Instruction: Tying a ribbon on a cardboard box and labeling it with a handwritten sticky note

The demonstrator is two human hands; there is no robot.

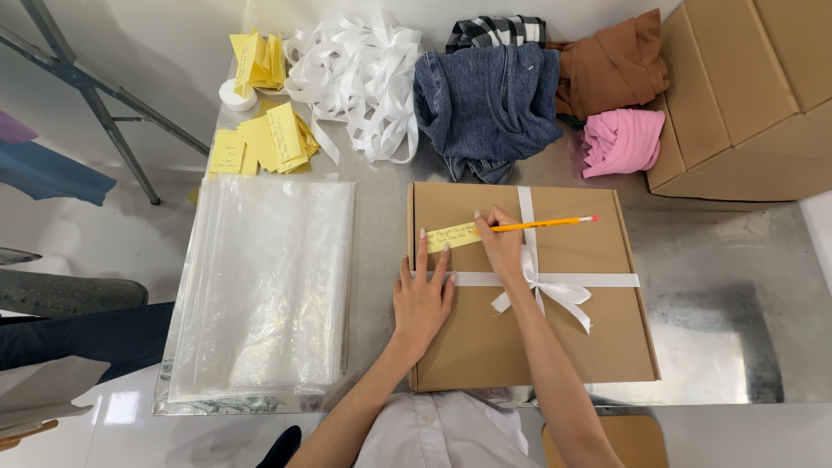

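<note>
With the left hand point(422, 299) lying spread flat on the cardboard box point(485, 347) and the right hand point(501, 245) pinching the pencil point(544, 224) over the yellow label point(452, 235), the label is probably risking a smudged line if the box is sliding on the worktop point(737, 286).

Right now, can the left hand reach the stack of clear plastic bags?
Probably yes. The left hand lies flat on the cardboard box, holding nothing, and the stack of clear plastic bags lies just beside the box with nothing between them.
</note>
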